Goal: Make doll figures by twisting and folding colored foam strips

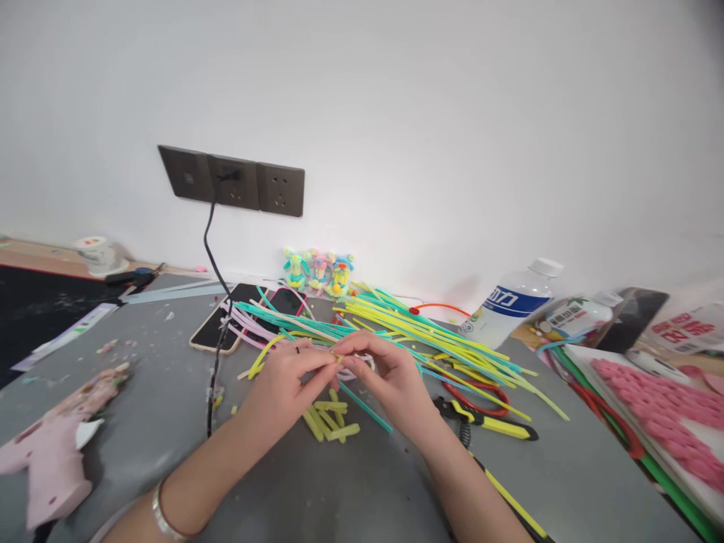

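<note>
My left hand [286,381] and my right hand [388,377] meet over the mat, fingertips pinched together. Between them is a small pale-yellow piece [338,359], mostly hidden by the fingers; it looks like a bit of pipe cleaner. Just below the hands lies a small heap of short yellow-green pipe cleaner pieces [331,419]. Long yellow pipe cleaners [418,320] and turquoise pipe cleaners [317,324] spread out behind the hands, with several lilac ones [252,326] at the left.
A pink glue gun [56,452] lies at left. Two phones [212,332] sit under the black cable [210,241]. Three small fuzzy figures [318,273] stand by the wall. Yellow-black cutters [498,425], a tilted bottle [512,302] and pink bumpy material [661,407] are at right.
</note>
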Demonstrator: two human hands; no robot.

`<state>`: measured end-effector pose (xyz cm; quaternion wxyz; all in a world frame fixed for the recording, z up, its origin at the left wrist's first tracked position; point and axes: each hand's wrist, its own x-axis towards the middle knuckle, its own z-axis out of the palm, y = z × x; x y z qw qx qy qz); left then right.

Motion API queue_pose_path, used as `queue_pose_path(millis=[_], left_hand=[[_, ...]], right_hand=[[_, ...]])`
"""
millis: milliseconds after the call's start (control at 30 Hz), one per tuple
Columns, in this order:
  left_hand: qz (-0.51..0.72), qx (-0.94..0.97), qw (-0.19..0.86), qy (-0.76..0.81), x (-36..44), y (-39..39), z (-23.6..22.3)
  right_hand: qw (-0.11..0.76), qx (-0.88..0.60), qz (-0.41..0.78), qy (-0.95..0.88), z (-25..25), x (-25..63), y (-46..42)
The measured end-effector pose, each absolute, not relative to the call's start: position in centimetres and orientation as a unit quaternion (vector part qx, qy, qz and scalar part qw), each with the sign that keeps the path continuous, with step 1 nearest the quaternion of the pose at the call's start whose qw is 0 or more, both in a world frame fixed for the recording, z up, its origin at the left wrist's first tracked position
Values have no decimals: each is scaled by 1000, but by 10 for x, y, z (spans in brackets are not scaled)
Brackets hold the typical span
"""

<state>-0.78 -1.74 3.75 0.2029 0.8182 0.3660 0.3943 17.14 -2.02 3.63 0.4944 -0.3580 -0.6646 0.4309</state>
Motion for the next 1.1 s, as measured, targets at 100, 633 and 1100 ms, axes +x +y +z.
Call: queue_pose_path(millis=[100, 633, 1100], left_hand=[[398, 814, 200, 373, -7, -17, 39], [392, 779, 302, 386, -10, -16, 44], [331, 815, 314, 357, -10, -19, 45]], right_hand=[[493, -365, 421, -669, 36, 171, -20], [512, -369, 446, -635, 35, 169, -19], [525, -370, 485, -593, 28, 167, -16]])
